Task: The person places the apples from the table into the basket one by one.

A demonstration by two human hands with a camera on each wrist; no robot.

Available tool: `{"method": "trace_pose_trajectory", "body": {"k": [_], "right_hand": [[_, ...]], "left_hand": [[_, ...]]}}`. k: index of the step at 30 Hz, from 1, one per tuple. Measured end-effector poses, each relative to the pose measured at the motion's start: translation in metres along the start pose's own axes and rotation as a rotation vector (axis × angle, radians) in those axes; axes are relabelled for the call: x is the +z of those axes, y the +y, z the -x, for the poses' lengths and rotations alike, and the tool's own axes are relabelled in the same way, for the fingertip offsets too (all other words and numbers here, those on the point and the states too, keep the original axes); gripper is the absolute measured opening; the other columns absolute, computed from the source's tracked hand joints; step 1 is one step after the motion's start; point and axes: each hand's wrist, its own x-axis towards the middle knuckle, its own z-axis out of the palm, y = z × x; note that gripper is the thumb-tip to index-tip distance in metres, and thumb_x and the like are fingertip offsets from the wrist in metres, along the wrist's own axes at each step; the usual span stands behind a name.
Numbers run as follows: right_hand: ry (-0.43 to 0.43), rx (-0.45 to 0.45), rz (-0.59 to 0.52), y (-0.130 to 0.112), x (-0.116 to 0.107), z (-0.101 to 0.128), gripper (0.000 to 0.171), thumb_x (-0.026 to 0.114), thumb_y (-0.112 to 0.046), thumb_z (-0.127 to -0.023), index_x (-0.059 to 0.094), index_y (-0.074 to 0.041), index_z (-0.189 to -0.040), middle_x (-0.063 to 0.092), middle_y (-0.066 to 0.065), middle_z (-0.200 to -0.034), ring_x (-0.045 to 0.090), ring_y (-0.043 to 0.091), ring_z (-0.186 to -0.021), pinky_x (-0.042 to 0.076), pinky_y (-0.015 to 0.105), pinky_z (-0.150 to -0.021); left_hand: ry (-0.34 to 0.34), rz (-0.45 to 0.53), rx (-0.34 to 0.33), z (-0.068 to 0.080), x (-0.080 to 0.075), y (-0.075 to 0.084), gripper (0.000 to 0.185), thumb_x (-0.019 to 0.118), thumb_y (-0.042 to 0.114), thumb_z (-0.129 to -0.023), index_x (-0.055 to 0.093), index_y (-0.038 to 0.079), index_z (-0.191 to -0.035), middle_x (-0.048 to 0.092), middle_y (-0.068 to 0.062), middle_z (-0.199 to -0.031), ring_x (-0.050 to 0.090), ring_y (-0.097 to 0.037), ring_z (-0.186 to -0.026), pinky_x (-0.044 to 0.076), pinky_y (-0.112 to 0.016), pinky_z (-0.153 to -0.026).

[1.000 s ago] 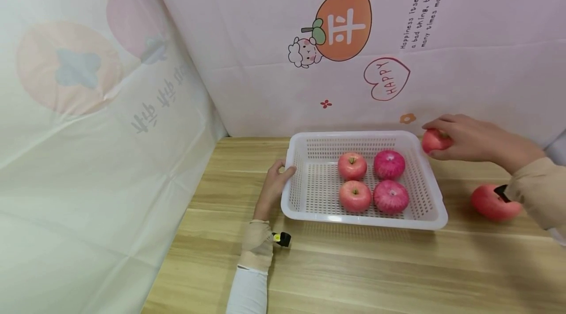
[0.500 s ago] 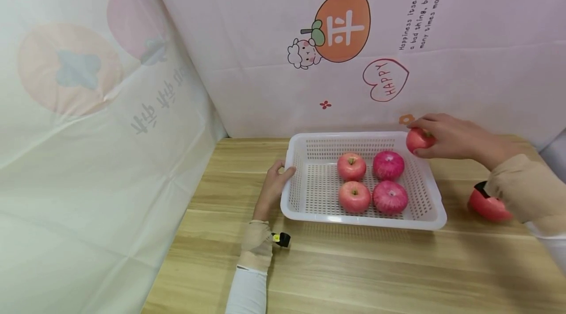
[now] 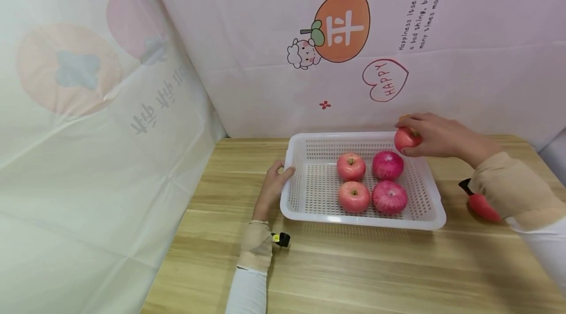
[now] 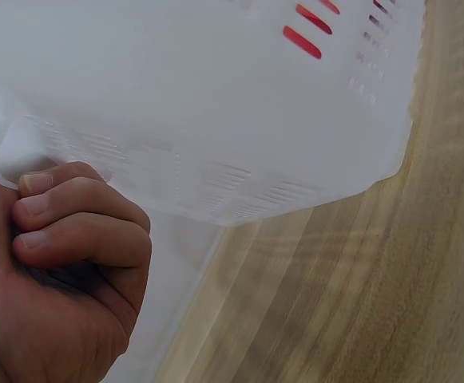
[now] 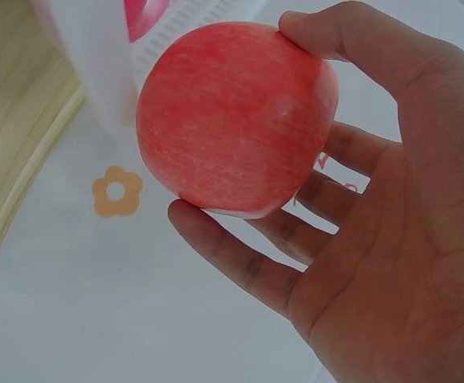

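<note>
A white perforated plastic basket (image 3: 362, 221) stands on the table, its left rim gripped by my left hand (image 3: 273, 184), thumb over the edge and other fingers curled outside. Two red apples, a back one (image 3: 351, 166) and a front one (image 3: 354, 196), sit mid-basket. Right of them lie two streaked magenta round fruits, one behind (image 3: 387, 165) and one in front (image 3: 389, 197). Over the basket's back right corner, my right hand (image 3: 438, 136) holds a red apple (image 5: 235, 120) between thumb and fingertips. The left wrist view shows my curled left fingers (image 4: 88, 215) against the basket's outer side.
Right of the basket, another red fruit (image 3: 484, 207) lies on the wooden table (image 3: 336, 270), partly hidden by the right sleeve (image 3: 515, 188). A printed pink cloth (image 3: 256, 83) hangs close behind the basket. Pale cloth (image 3: 88, 181) covers the left side.
My right hand has carried the apple leftward, from beside the basket's right rim to over its back right corner. The left hand and the basket have stayed put.
</note>
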Motion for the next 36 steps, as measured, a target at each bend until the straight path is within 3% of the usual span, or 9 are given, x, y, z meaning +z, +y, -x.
{"method": "trace_pose_trajectory", "body": {"k": [17,30,36], "right_hand": [[-0.008,-0.042,-0.033,-0.013,0.009,-0.018,0.069,0.089,-0.035,-0.085,0.065,-0.003,-0.140,0.062,0.024,-0.143,0.057,0.043,-0.128,0.055,0.066,-0.099],[-0.014,-0.058,-0.041,-0.028,0.011,-0.032,0.067,0.088,-0.034,-0.085,0.065,-0.004,-0.140,0.064,0.023,-0.139,0.059,0.042,-0.123,0.056,0.066,-0.096],[0.008,-0.078,-0.042,-0.035,0.015,-0.038,0.064,0.086,-0.034,-0.085,0.066,-0.005,-0.139,0.066,0.021,-0.137,0.061,0.041,-0.121,0.052,0.066,-0.100]], "left_hand": [[-0.001,0.030,0.007,-0.001,0.001,-0.001,0.028,0.061,0.028,-0.105,0.059,0.004,-0.118,0.074,-0.033,-0.115,0.081,-0.039,-0.090,0.068,-0.039,-0.068],[-0.005,0.016,0.018,-0.002,-0.001,-0.002,0.027,0.062,0.031,-0.105,0.058,0.006,-0.115,0.075,-0.031,-0.113,0.081,-0.039,-0.090,0.068,-0.039,-0.068],[-0.005,0.004,0.016,-0.001,0.000,-0.001,0.028,0.062,0.031,-0.105,0.059,0.006,-0.116,0.076,-0.029,-0.111,0.081,-0.033,-0.086,0.068,-0.039,-0.067]]}}
